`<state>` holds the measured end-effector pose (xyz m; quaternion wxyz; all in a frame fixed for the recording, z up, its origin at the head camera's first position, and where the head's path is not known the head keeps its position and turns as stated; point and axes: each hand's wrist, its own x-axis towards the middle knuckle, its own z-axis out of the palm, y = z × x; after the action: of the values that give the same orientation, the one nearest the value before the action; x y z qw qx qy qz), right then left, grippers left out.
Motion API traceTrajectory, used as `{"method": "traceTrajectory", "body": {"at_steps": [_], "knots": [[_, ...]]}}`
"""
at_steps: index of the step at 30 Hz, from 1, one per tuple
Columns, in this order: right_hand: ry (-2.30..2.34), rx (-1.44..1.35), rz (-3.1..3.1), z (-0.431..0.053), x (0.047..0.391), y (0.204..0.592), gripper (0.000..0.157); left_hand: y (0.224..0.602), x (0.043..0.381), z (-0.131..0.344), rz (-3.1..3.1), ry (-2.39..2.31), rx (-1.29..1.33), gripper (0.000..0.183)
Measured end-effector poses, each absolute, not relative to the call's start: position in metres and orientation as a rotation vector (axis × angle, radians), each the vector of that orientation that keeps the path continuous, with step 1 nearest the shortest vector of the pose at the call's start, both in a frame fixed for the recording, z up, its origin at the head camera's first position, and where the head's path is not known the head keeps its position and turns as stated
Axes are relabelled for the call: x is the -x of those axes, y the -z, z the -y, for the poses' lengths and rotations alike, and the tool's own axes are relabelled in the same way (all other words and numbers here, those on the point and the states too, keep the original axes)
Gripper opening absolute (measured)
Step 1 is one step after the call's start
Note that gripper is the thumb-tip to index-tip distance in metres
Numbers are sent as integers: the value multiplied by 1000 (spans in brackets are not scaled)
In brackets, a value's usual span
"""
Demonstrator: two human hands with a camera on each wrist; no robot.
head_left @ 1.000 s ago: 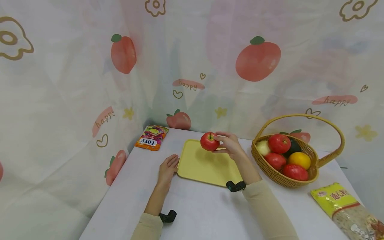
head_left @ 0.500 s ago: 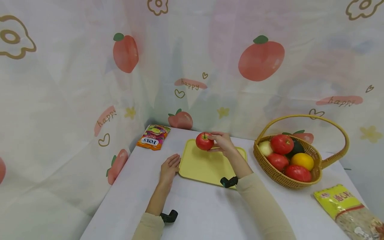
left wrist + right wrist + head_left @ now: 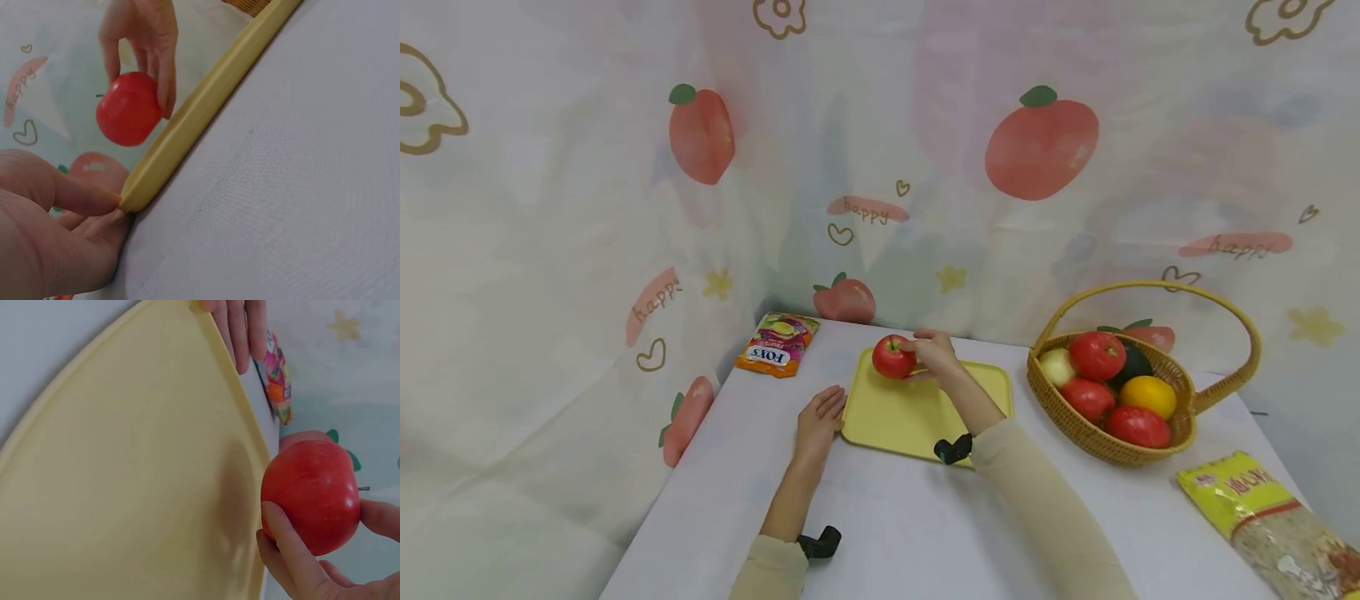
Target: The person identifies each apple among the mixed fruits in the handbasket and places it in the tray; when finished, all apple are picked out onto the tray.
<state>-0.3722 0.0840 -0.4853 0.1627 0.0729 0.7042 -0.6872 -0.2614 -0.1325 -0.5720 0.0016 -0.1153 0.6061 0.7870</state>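
Observation:
A red apple (image 3: pixel 892 357) with a short stem hangs over the far left part of a yellow tray (image 3: pixel 895 417). My right hand (image 3: pixel 936 357) grips it, and in the right wrist view the thumb and fingers span the apple (image 3: pixel 312 494), whose shadow falls on the tray (image 3: pixel 137 456). At the tray's left edge rests my left hand (image 3: pixel 820 423). Its thumb lies on the rim while the fingers extend outside it, as the left wrist view shows of this hand (image 3: pixel 56 231) at the tray's edge (image 3: pixel 187 122).
A wicker basket (image 3: pixel 1078 435) with a tall handle stands to the right, holding several fruits and vegetables. A Fox's candy bag (image 3: pixel 777 344) lies at the back left. A yellow-topped food packet (image 3: pixel 1262 517) lies at the front right. Printed curtains (image 3: pixel 925 250) rise behind the table.
My right hand has carried the apple leftward and a little lower, toward the tray's far left corner. The left hand has stayed at the tray's edge.

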Motion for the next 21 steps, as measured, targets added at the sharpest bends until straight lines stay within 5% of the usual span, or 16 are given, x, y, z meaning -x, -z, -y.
{"method": "traceTrajectory", "body": {"at_steps": [21], "knots": [[1849, -217, -2140, -61, 372, 496, 62, 574, 261, 132, -1904, -2474, 387, 63]]}}
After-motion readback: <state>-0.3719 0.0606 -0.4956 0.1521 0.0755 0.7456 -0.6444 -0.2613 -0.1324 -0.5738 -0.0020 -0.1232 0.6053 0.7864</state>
